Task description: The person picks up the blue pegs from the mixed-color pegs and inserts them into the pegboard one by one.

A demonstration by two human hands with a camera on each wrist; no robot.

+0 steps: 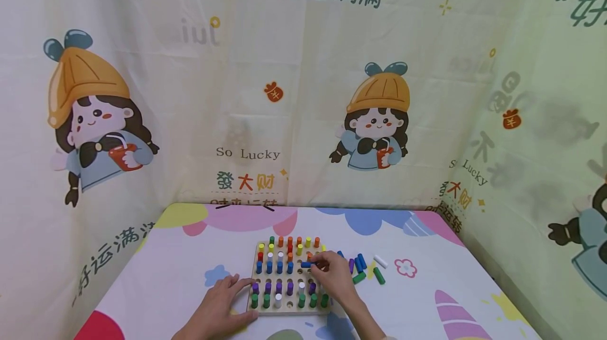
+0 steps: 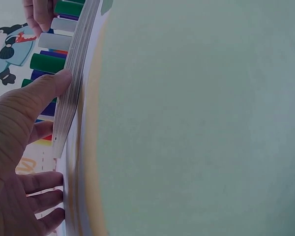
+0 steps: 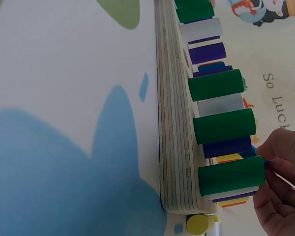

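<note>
A wooden pegboard (image 1: 286, 312) stands on the table, set with coloured pegs in rows. My right hand (image 1: 335, 277) pinches a blue peg (image 1: 305, 264) lying sideways over the row with several upright blue pegs (image 1: 280, 266). In the right wrist view, green pegs hide most of this peg. My left hand (image 1: 220, 303) rests by the board's left side, its thumb and index finger touching the near-left corner and left edge. The left wrist view shows the thumb (image 2: 44, 93) against the layered board edge (image 2: 71, 105), the other fingers spread.
Loose pegs lie right of the board: blue pegs (image 1: 361, 262), a purple peg (image 1: 351, 265), green pegs (image 1: 379, 275) and a white peg (image 1: 381, 261). A patterned cloth (image 1: 303, 118) hangs behind the table (image 1: 417, 245). In the right wrist view, a yellow peg (image 3: 197, 224) lies beside the board's corner.
</note>
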